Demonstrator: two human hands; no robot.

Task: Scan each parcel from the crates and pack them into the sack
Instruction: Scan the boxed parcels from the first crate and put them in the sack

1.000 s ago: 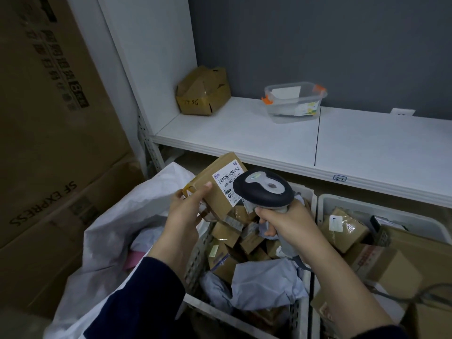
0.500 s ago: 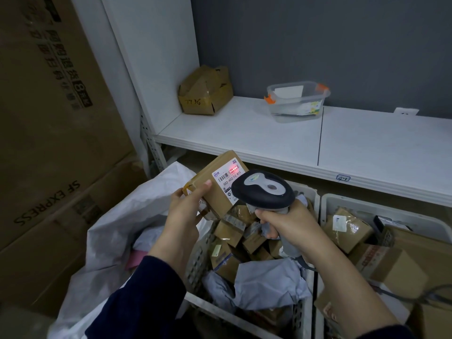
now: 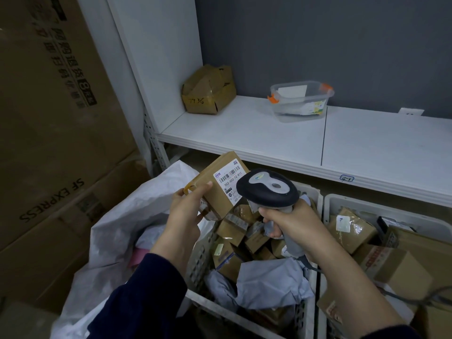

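in the head view, a brown parcel (image 3: pixel 211 193) was held tilted above the left crate (image 3: pixel 200 255), close beside the white sack (image 3: pixel 117 216). the fingers of the left hand (image 3: pixel 186 212) were clamped on its lower left end. a scanner (image 3: pixel 267 189) was gripped by the right hand (image 3: pixel 291 225), fingers curled round the handle, its head just beside the barcode label (image 3: pixel 230 177). other boxes (image 3: pixel 231 232) were piled in that crate and in the right crate (image 3: pixel 347 200).

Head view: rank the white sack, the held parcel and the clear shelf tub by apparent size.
Largest: white sack. Then held parcel and clear tub, which look about alike; the parcel is nearer the camera, so I leave them unranked.
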